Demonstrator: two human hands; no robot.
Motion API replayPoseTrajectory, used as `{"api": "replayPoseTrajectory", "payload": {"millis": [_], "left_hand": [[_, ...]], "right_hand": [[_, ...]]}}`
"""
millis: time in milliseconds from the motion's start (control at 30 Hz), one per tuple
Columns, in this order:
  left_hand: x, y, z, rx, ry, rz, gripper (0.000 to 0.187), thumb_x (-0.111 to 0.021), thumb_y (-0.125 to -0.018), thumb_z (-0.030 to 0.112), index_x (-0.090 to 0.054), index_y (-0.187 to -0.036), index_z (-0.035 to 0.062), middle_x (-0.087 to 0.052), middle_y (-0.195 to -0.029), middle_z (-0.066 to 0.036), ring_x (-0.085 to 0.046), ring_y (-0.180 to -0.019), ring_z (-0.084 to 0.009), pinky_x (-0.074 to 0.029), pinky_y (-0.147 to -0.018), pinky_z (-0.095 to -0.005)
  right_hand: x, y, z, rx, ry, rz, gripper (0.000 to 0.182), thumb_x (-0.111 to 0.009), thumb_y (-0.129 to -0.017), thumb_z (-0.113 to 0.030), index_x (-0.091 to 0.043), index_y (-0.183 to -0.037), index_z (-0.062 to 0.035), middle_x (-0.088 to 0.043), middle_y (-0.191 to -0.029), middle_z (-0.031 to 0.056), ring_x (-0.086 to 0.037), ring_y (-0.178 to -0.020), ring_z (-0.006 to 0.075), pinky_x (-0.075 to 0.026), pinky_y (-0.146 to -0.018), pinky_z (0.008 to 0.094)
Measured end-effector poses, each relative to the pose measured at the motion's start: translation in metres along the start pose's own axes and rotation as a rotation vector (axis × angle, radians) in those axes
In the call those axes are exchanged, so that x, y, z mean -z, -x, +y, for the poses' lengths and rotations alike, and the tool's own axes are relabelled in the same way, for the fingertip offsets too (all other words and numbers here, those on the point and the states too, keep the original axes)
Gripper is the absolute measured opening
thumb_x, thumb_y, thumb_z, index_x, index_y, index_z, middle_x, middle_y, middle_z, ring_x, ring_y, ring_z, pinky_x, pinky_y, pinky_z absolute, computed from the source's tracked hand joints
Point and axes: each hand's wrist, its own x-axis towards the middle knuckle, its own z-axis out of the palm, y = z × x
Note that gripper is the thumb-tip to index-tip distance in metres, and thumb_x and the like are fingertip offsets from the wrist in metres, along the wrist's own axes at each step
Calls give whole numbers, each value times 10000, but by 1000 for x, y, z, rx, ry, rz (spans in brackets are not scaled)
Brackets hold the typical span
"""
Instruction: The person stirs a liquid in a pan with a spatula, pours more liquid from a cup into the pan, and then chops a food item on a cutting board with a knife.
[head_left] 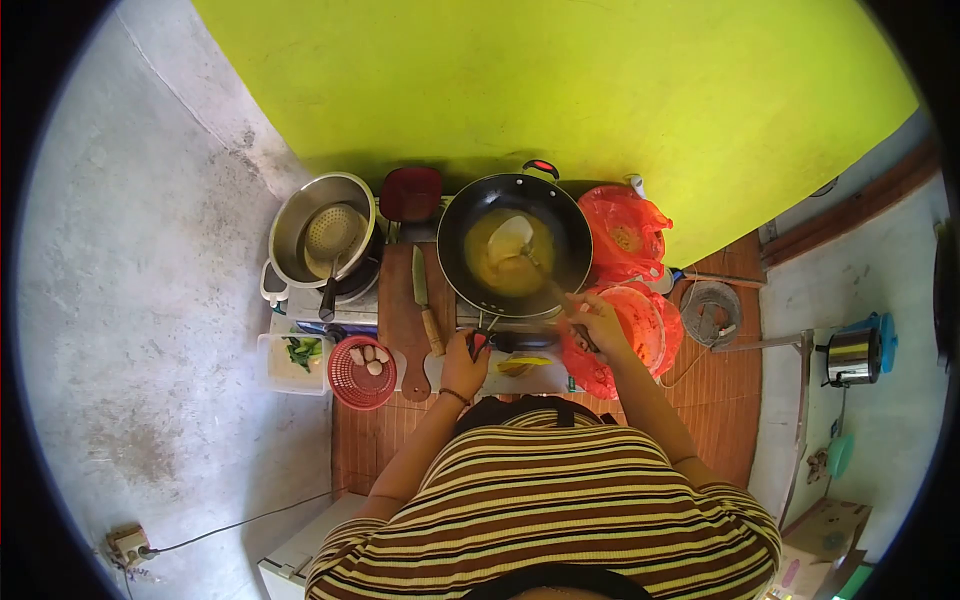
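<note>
The left hand (465,368) is closed around the red-and-black handle (479,344) of one black wok (573,238), while the right hand (598,326) grips one spatula (512,234), its head in the wok's yellowish contents. To the left, one knife (420,278) lies on one wooden cutting board (396,300), near one red basket (360,400) and one steel pot (286,247) holding one skimmer (333,230); two red plastic bags stand at right. The pale work surface (551,380) sits above brown flooring (720,400), between a lime-green wall (560,90) and the striped-shirted cook (545,475).

From my head, one wide view forward and down onto the wok (570,222), outermost edges perhaps unreadably dark.
</note>
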Motion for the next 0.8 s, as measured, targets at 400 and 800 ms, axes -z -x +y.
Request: {"api": "replayPoseTrajectory", "payload": {"millis": [400,800], "left_hand": [[21,0,-14,488,652,-403,305,-472,-936,229,-467,-1162,24,-617,-871,-107,-636,-573,-168,-500,-472,-242],[14,3,-30,434,639,-505,243,-391,-966,288,-461,-1019,61,-569,-719,-63,-558,-472,-136,-460,-427,-255]], "right_hand": [[-13,15,4,-26,175,119,312,-513,-801,-15,-507,-1112,-42,-519,-546,57,-446,-351,107,-329,-312,232],[-45,1,19,185,398,150,431,-556,-783,-65,-482,-1208,-67,-528,-577,92,-510,-439,153,-410,-404,276]]}}
